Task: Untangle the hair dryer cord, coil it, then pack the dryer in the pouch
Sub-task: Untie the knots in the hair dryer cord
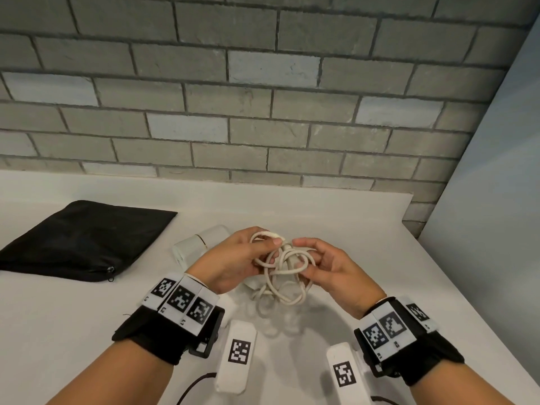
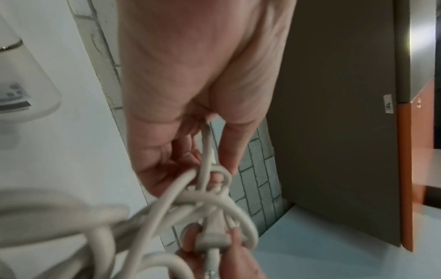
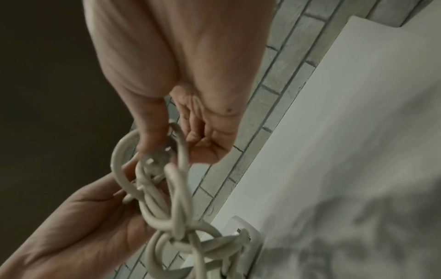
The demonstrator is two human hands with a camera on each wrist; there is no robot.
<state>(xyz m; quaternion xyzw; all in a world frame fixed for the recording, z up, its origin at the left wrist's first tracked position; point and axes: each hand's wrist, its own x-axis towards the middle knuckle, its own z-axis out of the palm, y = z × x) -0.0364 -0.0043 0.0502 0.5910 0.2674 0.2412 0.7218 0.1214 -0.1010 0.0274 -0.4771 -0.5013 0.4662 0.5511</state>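
A cream cord [image 1: 280, 270] hangs in a knotted tangle between my two hands, a little above the white table [image 1: 350, 229]. My left hand [image 1: 242, 258] pinches a loop of the cord [image 2: 205, 151] near its top. My right hand [image 1: 321, 264] pinches the plug [image 2: 212, 237] at the knot, with loops [image 3: 167, 188] wound round it. The white hair dryer [image 1: 198, 244] lies on the table behind my left hand, partly hidden. The dryer body [image 2: 21, 79] also shows in the left wrist view. A black zip pouch [image 1: 81, 241] lies flat at the left.
A grey brick wall [image 1: 263, 97] rises right behind the table. A pale panel [image 1: 496, 171] closes off the right side. Loose cord loops [image 1: 271, 308] trail down onto the table below my hands.
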